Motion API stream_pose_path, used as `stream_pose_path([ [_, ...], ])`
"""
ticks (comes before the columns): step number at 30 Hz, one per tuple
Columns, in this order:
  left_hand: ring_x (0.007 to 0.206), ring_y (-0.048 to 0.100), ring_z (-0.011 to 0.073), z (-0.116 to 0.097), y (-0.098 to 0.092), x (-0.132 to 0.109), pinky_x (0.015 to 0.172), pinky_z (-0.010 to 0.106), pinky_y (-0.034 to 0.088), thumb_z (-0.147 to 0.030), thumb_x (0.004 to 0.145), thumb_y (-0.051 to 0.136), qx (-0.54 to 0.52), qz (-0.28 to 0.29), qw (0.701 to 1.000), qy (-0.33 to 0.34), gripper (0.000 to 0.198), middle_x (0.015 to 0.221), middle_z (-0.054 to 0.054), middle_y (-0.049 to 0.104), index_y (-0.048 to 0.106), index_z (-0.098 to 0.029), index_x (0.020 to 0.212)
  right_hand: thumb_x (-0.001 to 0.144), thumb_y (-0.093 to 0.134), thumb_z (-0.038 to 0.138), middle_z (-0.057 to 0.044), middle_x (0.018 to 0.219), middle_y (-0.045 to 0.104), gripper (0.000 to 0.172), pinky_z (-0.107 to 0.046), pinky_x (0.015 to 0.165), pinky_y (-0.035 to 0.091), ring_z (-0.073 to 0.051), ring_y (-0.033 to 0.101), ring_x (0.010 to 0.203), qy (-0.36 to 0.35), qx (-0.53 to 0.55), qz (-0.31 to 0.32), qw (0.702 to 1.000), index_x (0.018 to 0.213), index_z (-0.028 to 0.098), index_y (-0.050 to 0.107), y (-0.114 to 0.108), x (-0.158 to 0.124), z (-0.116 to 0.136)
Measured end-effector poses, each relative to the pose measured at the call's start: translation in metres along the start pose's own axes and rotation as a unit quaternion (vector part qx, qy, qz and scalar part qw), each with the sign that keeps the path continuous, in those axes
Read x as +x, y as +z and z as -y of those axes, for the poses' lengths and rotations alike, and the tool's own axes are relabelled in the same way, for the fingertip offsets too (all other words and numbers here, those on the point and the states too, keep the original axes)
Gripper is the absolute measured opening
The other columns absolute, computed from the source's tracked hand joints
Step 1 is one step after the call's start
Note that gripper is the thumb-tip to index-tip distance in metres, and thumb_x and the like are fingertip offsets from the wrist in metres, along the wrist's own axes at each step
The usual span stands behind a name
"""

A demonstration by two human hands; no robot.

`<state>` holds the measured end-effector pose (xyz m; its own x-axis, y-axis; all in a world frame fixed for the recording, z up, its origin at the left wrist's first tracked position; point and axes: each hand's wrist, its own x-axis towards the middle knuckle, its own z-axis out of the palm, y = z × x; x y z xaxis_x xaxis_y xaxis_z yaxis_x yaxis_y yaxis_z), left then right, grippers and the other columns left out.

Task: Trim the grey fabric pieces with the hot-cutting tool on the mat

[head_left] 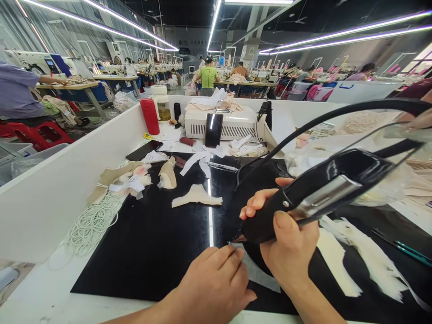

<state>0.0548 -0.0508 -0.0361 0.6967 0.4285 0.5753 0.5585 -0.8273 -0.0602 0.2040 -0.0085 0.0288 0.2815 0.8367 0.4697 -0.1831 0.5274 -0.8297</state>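
Observation:
My right hand (pixel 286 238) is wrapped round a black corded hand tool (pixel 324 180) with a metal lever along its side. The tool slants down to the left, and its small coppery tip meets the work surface beside my left fingertips. My left hand (pixel 216 283) lies low on the black mat (pixel 145 252), fingers curled together and pressing on a thin, whitish translucent fabric piece (pixel 261 274). Part of that piece is hidden under my left hand. Beyond them lies a cream curved foam-like piece (pixel 196 196).
Pale green cord (pixel 91 227) is heaped at the left. Cream scraps (pixel 367 256) and teal-handled tweezers (pixel 411 252) lie right. Behind stand a phone (pixel 213 130), a white vented machine (pixel 232 121) and a red bottle (pixel 150 117). A black cable (pixel 330 110) arches over. People sit at sewing tables beyond.

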Motion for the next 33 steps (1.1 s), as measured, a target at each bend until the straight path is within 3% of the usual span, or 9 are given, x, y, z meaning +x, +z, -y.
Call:
stream_pose_path([
  [6,0.109,0.074,0.0197,0.001,-0.001,0.0,0.081,0.031,0.057,-0.047,0.113,0.054,-0.004,0.017,1.0,0.002,0.038,0.121,0.006,0.08,0.072,-0.014,0.108,0.092,0.081,0.047,0.004,0.086,0.066,0.043,-0.037,0.067,0.061,-0.017,0.067,0.069,0.003,0.01,0.009,1.0,0.125,0.031,0.059,-0.001,0.004,0.004],
  [12,0.117,0.073,0.0209,0.0,-0.002,-0.002,0.088,0.033,0.057,-0.043,0.113,0.056,-0.024,0.017,1.0,-0.009,0.031,0.125,0.006,0.078,0.07,-0.016,0.115,0.086,0.086,0.05,0.004,0.083,0.066,0.044,-0.035,0.062,0.065,-0.017,0.067,0.066,-0.01,-0.008,-0.026,1.0,0.12,0.032,0.065,-0.02,0.004,0.025],
  [20,0.113,0.074,0.0246,0.004,-0.01,-0.001,0.085,0.037,0.06,-0.034,0.115,0.048,-0.028,0.037,0.999,0.002,0.028,0.125,0.009,0.077,0.069,-0.015,0.115,0.088,0.085,0.047,0.002,0.083,0.069,0.041,-0.031,0.063,0.065,-0.016,0.066,0.068,-0.017,-0.028,-0.015,0.999,0.121,0.03,0.068,-0.045,-0.017,0.044],
  [28,0.114,0.075,0.0246,0.009,-0.016,0.0,0.085,0.038,0.061,-0.033,0.119,0.033,-0.037,0.049,0.998,0.005,0.04,0.126,0.006,0.078,0.069,-0.016,0.119,0.094,0.081,0.043,0.002,0.089,0.07,0.038,-0.031,0.069,0.065,-0.015,0.069,0.073,-0.019,-0.031,-0.02,0.999,0.127,0.031,0.066,-0.058,-0.025,0.042],
  [33,0.125,0.069,0.0245,0.009,-0.017,-0.001,0.108,0.041,0.054,-0.035,0.118,0.04,-0.03,0.031,0.999,0.024,0.036,0.134,0.004,0.075,0.069,-0.016,0.125,0.094,0.081,0.044,0.002,0.089,0.07,0.04,-0.031,0.07,0.064,-0.015,0.069,0.074,-0.029,-0.027,-0.021,0.999,0.128,0.031,0.065,-0.057,-0.025,0.043],
])
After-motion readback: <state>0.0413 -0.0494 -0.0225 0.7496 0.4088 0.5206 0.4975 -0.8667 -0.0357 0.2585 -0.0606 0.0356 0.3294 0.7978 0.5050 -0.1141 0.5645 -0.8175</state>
